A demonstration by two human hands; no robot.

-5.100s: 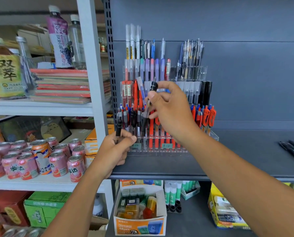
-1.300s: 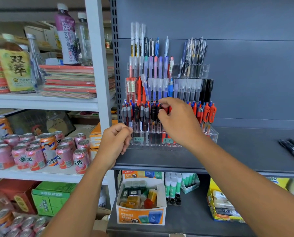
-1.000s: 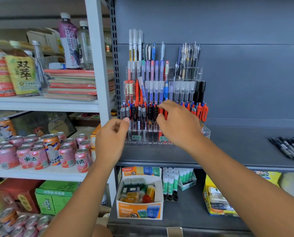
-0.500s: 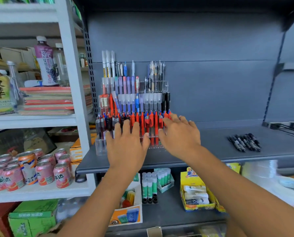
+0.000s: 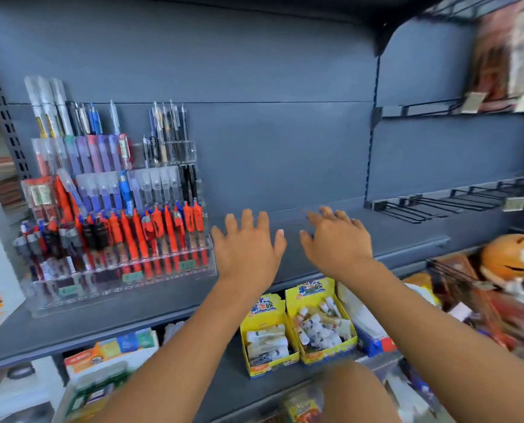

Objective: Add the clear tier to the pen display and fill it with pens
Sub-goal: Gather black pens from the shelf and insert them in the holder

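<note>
The left hand [image 5: 248, 248] is hovering palm-down with its fingers straight and spread wide, holding nothing. It is sitting just to the right of the display and apart from it. Whether the fingertips are touching the surface below cannot be determined.

At the far left, the clear acrylic stepped pen display [image 5: 102, 290] is standing upright on the dark grey metal shelf [image 5: 117, 319], its back against the grey rear panel.
- The lowest front tier is holding a row of black-and-grey pens [image 5: 93, 236] on its left part and orange-bodied pens [image 5: 163, 233] on its right part, all upright.
- The tiers behind are carrying translucent capped pens with blue and purple barrels [image 5: 102, 190].
- Tall white markers [image 5: 48, 108] are rising from the top left corner.

To the right of the left hand, the right hand [image 5: 335, 239] is also reaching forward palm-down over the same shelf. Its fingers are extended and spread, and it is gripping nothing. The two hands are near each other without touching.

Beneath the shelf, between the two forearms, two yellow cardboard boxes [image 5: 312, 290] are sitting side by side, holding small packaged items.

Further right, black wire hooks [image 5: 431, 206] are projecting from the rear panel. At the far right, a blurred orange rounded figure [image 5: 507, 257] is showing.
</note>
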